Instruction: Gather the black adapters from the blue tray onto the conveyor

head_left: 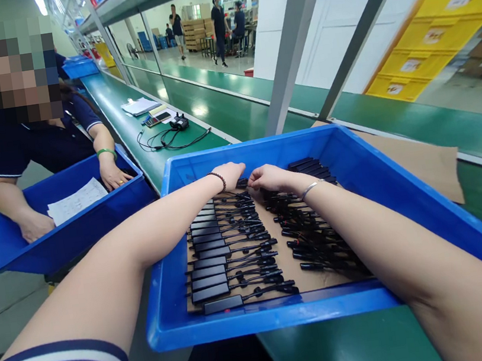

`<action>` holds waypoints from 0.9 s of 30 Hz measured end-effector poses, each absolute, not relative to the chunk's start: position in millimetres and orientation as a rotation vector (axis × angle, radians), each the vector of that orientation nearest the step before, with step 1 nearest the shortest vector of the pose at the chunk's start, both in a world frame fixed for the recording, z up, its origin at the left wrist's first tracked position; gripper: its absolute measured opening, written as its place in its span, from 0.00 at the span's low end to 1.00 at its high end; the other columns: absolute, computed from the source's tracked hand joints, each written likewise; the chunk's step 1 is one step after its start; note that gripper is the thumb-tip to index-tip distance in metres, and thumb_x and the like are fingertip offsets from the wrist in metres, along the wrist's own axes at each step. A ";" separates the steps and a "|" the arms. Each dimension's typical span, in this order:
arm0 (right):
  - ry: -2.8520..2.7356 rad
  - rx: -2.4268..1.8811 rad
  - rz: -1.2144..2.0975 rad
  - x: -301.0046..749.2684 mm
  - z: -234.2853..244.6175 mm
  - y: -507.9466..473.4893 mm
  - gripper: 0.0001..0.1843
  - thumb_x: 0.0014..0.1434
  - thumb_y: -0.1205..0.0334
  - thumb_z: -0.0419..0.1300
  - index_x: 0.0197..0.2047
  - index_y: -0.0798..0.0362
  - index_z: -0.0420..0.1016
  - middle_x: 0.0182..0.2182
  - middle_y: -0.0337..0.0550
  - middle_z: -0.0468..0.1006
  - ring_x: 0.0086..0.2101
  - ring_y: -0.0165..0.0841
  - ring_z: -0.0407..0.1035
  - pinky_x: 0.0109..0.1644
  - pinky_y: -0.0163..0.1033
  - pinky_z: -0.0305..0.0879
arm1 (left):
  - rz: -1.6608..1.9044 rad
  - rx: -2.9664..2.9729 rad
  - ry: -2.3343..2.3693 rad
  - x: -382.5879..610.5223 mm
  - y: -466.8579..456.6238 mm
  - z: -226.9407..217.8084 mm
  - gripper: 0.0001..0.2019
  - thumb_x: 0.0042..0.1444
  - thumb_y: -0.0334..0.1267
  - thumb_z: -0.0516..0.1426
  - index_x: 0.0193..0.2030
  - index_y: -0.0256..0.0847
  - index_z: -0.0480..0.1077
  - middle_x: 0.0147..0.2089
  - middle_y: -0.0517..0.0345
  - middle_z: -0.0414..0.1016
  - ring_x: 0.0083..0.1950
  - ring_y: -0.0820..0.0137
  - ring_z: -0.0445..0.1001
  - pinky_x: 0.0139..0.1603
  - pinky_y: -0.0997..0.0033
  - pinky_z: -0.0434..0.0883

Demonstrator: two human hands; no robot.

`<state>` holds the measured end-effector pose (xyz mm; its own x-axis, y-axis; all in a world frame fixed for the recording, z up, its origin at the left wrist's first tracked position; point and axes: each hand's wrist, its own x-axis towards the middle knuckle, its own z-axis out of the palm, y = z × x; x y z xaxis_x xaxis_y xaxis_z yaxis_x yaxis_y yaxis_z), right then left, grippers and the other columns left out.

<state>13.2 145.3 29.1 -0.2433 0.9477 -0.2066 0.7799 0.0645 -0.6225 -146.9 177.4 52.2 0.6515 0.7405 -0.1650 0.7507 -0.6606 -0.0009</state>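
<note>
A big blue plastic tray sits in front of me on the green bench. Inside it, on a brown cardboard sheet, lie several black adapters with cables in neat rows. My left hand reaches to the far end of the tray, fingers curled down onto the black cables there. My right hand is beside it, almost touching, fingers bent onto the same cables. What either hand grips is hidden under the fingers.
To the left a co-worker holds a second blue tray with a paper sheet in it. Farther along the green bench lie papers, a phone and a black charger with cable. Yellow crates stand at right. Metal frame posts rise behind my tray.
</note>
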 end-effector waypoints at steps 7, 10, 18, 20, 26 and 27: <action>-2.088 -1.759 0.906 17.6 33.4 146.8 0.09 0.44 0.70 0.56 0.31 0.57 0.73 0.25 0.38 0.73 0.23 0.24 0.61 0.26 0.27 0.56 | -0.379 2.807 1.079 -145.4 165.4 55.7 0.11 0.36 0.31 0.56 0.31 0.42 0.69 0.33 0.59 0.72 0.32 0.71 0.68 0.30 0.77 0.62; -2.094 -1.761 0.895 17.6 34.4 147.0 0.08 0.44 0.70 0.56 0.31 0.57 0.73 0.25 0.38 0.73 0.23 0.24 0.61 0.25 0.27 0.55 | -0.431 2.796 1.109 -145.2 166.8 53.9 0.11 0.36 0.31 0.55 0.31 0.41 0.69 0.32 0.58 0.72 0.30 0.72 0.67 0.28 0.77 0.61; -2.116 -1.767 0.876 15.9 35.7 146.7 0.09 0.45 0.71 0.56 0.32 0.57 0.74 0.26 0.38 0.74 0.25 0.24 0.63 0.27 0.27 0.57 | -0.429 2.793 1.190 -146.2 169.7 57.2 0.11 0.40 0.30 0.51 0.31 0.42 0.71 0.32 0.58 0.72 0.29 0.73 0.67 0.28 0.77 0.61; -2.117 -1.770 0.875 16.2 33.8 147.5 0.09 0.45 0.71 0.56 0.32 0.57 0.74 0.26 0.38 0.74 0.25 0.24 0.63 0.27 0.27 0.57 | -0.457 2.794 1.194 -144.6 167.8 58.3 0.11 0.39 0.30 0.52 0.30 0.42 0.72 0.33 0.57 0.73 0.29 0.73 0.67 0.30 0.77 0.62; -2.121 -1.769 0.862 15.3 34.8 145.7 0.10 0.45 0.71 0.56 0.33 0.56 0.73 0.28 0.38 0.75 0.26 0.25 0.64 0.28 0.27 0.58 | -0.529 2.803 1.177 -141.0 161.8 54.2 0.11 0.41 0.38 0.53 0.31 0.38 0.74 0.34 0.50 0.73 0.34 0.67 0.69 0.34 0.73 0.65; -2.123 -1.770 0.858 15.1 35.8 145.1 0.10 0.45 0.71 0.57 0.33 0.56 0.73 0.28 0.39 0.75 0.26 0.25 0.64 0.28 0.27 0.58 | -0.542 2.793 1.180 -140.6 160.7 52.5 0.12 0.41 0.39 0.54 0.31 0.38 0.74 0.34 0.49 0.73 0.34 0.67 0.70 0.35 0.72 0.65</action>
<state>15.1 145.1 35.8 -0.2327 0.9562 -0.1776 0.8110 0.0900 -0.5781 -140.6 160.7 52.5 0.6449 0.6833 -0.3423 0.7048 -0.7049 -0.0793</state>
